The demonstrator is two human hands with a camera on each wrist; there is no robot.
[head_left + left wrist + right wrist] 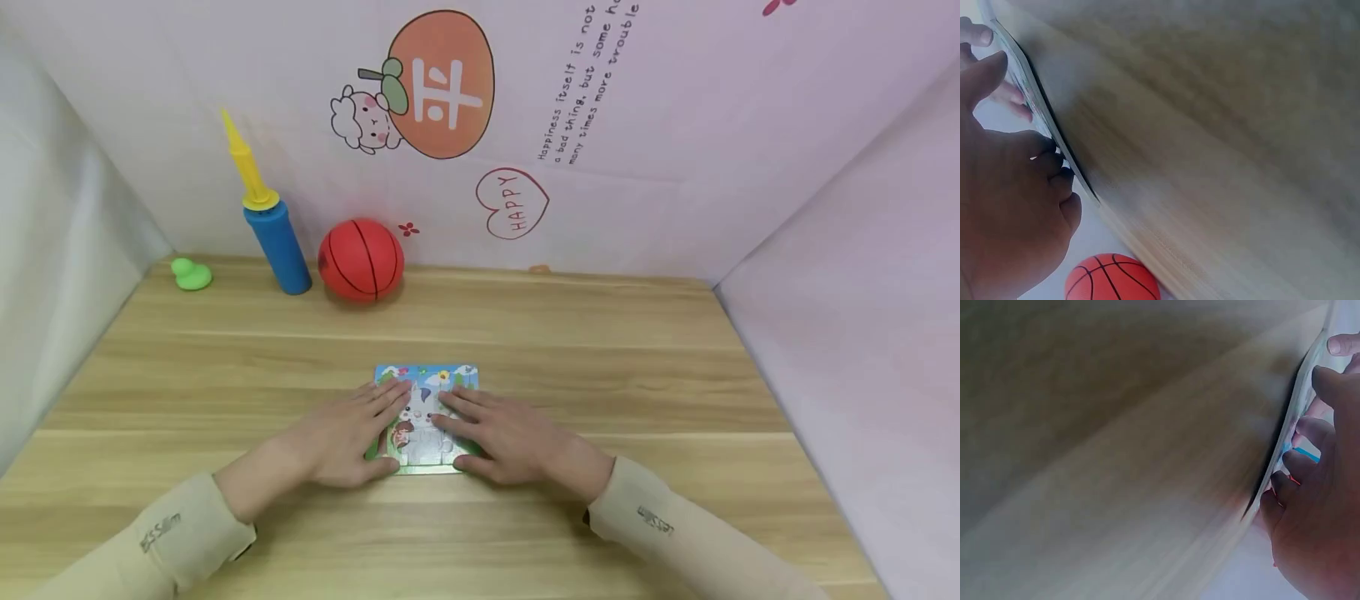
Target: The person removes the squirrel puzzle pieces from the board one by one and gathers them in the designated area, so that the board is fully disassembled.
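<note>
A small jigsaw puzzle [427,450] with a cartoon animal on a blue and green ground lies flat on the wooden table. My left hand [348,437] rests on its left side, fingers stretched over the pieces and thumb at the near edge. On the right side lies my right hand [510,437], its fingers also extended across the picture. Between the hands the middle of the puzzle shows; its side parts are hidden under the fingers. In both wrist views the thin board is seen edge-on, with the left hand [1016,194] and right hand [1316,481] on top of it.
Along the back of the wooden table [570,350] stand a green toy duck [192,275], a blue and yellow hand pump [277,246] and a red toy basketball [362,261]. A printed cloth [622,208] hangs behind, and white cloth walls flank both sides.
</note>
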